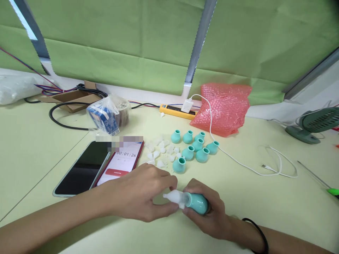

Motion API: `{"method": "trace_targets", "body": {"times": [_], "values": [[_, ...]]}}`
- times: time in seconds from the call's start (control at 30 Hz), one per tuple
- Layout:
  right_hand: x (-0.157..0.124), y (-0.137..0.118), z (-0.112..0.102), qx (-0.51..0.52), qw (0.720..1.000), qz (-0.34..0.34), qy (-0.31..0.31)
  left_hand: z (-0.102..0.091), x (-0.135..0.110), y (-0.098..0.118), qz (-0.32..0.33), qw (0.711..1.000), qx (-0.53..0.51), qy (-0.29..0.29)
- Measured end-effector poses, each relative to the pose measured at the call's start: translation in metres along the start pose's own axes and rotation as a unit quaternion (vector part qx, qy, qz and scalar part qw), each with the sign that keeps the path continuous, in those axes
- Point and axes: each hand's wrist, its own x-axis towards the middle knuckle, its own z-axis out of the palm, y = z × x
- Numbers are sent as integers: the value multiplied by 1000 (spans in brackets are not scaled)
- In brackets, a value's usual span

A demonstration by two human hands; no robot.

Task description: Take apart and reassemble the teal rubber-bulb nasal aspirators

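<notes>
A teal rubber squeeze bulb (199, 203) lies on its side in my right hand (212, 208), gripped between thumb and fingers. Its mouth carries a translucent collar and a white pointed nozzle (173, 196) aimed left. My left hand (148, 194) curls around the nozzle, with the thumb against its lower side and the index finger close to its upper side. Just beyond the hands, several more teal bulbs (188, 153) stand with open mouths. Left of them lies a scatter of small white and clear plastic nozzle parts (160, 163).
Two phones lie at left, one dark (82, 173) and one showing a timer (120, 162). Behind are a bagged blue box (104, 118), a yellow power strip (172, 112) and a red bubble-wrap bag (225, 109). A white cable (238, 165), a screwdriver (315, 176) and a fan (320, 120) are at right.
</notes>
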Motion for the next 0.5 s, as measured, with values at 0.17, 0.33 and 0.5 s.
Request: {"method": "trace_targets", "body": {"times": [0.17, 0.33, 0.5], "values": [[4, 4, -6, -109, 989, -89, 53, 1, -2, 7, 40, 980, 191, -46], [15, -12, -27, -288, 943, -160, 45, 3, -2, 13, 37, 979, 195, -42], [12, -41, -36, -279, 949, -97, 106, -2, -3, 19, 21, 992, 115, -45]]}}
